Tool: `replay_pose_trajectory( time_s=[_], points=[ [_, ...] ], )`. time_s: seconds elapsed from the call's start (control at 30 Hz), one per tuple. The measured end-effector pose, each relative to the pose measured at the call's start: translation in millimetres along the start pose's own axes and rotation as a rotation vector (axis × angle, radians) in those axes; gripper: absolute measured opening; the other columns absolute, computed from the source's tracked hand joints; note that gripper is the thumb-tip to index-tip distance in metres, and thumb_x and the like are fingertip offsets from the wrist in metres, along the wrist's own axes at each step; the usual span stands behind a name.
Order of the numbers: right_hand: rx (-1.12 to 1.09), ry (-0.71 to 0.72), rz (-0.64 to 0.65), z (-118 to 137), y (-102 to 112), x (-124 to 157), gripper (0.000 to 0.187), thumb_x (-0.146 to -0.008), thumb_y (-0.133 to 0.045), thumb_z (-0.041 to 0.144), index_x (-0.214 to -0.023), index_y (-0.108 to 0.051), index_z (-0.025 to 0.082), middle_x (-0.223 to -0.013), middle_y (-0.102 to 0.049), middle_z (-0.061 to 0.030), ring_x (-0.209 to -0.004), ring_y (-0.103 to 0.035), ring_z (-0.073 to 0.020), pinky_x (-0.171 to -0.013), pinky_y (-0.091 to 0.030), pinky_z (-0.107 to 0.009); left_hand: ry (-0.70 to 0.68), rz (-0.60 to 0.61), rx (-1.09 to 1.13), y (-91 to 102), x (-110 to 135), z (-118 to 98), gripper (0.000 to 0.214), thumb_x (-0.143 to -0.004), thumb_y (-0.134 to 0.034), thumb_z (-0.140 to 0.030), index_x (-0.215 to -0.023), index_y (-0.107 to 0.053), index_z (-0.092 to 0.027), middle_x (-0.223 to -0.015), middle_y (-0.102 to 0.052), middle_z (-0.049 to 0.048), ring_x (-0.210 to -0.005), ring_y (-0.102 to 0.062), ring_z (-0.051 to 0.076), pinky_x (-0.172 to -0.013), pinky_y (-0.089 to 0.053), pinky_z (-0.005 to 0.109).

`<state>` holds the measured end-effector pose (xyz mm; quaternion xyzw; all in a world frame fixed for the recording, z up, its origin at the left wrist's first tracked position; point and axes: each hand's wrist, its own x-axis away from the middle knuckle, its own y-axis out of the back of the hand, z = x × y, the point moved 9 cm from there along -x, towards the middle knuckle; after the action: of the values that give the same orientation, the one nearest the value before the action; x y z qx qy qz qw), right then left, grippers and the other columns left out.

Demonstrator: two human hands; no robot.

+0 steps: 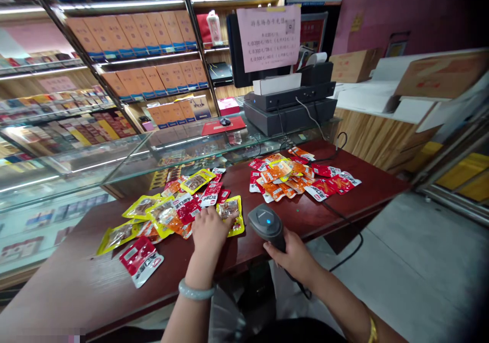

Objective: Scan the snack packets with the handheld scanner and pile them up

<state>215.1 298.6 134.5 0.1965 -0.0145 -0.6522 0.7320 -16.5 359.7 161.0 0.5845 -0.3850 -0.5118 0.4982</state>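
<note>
My right hand point(294, 256) is wrapped round the handle of a dark grey barcode scanner point(265, 223), which has a blue light on top and a black cable. My left hand point(210, 228), with a pale bangle on its wrist, lies at the right side of a loose pile of snack packets point(160, 213) in red, yellow and orange. Its fingers are apart: the fingertips touch a red packet point(188, 209), and the thumb rests by a yellow packet point(236, 221). A second pile of packets point(284, 175), mostly orange and red, lies beyond the scanner.
The dark red table point(267, 208) adjoins a glass counter point(133, 154). On the counter stand a cash drawer point(290, 114), a monitor point(239, 53) with a paper sign, and a mouse point(225, 121) on a red mat. The scanner's cable hangs over the table's right edge. Shelves of boxes line the back.
</note>
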Motion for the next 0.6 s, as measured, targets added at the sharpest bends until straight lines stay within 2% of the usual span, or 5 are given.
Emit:
replay_pose_trajectory(
  time_s=[0.1,0.2,0.3,0.43,0.6],
  points=[
    [-0.017,0.001,-0.011,-1.1,0.7,1.1,0.016,-0.085,-0.069,0.028,-0.098,-0.073,0.020,-0.079,-0.079,-0.0055,-0.086,-0.077,-0.0284,-0.071,-0.061,-0.035,-0.041,0.112,0.047,-8.2,-1.9,-13.0,0.059,-0.090,-0.061,-0.061,-0.113,-0.063,-0.006,-0.110,-0.071,0.0273,-0.111,-0.068,0.041,-0.091,-0.049,0.042],
    [-0.042,-0.015,-0.025,-4.3,3.7,1.6,0.014,-0.085,-0.070,0.028,-0.097,-0.073,0.022,-0.075,-0.078,-0.0043,-0.083,-0.077,-0.0286,-0.067,-0.061,-0.034,-0.066,0.224,0.229,-18.8,-0.7,-19.0,0.062,-0.078,-0.078,-0.050,-0.122,-0.057,-0.012,-0.114,-0.073,0.0230,-0.110,-0.070,0.037,-0.087,-0.048,0.037],
    [-0.048,-0.036,-0.036,-5.8,8.8,2.2,0.010,-0.084,-0.070,0.027,-0.092,-0.072,0.022,-0.072,-0.076,-0.0037,-0.082,-0.077,-0.0289,-0.066,-0.061,-0.034,-0.001,0.269,0.422,-27.5,2.7,-12.3,0.051,-0.070,-0.084,-0.042,-0.108,-0.060,-0.019,-0.104,-0.076,0.0170,-0.099,-0.073,0.034,-0.077,-0.048,0.034],
    [-0.041,-0.064,-0.026,-2.9,14.6,5.1,0.007,-0.083,-0.069,0.028,-0.086,-0.071,0.022,-0.070,-0.076,-0.0047,-0.083,-0.076,-0.0300,-0.067,-0.061,-0.034,0.059,0.227,0.741,-33.5,7.0,-4.3,0.034,-0.070,-0.080,-0.042,-0.084,-0.055,-0.025,-0.076,-0.072,0.0041,-0.077,-0.071,0.028,-0.065,-0.044,0.030],
    [-0.069,-0.061,-0.024,4.6,17.7,9.3,0.009,-0.085,-0.068,0.031,-0.085,-0.071,0.023,-0.068,-0.074,-0.0035,-0.081,-0.076,-0.0291,-0.065,-0.060,-0.033,0.116,0.121,1.119,-38.4,6.3,-2.3,0.040,-0.073,-0.077,-0.050,-0.096,-0.057,-0.024,-0.083,-0.073,0.0023,-0.073,-0.070,0.025,-0.065,-0.049,0.032]
  ],
)
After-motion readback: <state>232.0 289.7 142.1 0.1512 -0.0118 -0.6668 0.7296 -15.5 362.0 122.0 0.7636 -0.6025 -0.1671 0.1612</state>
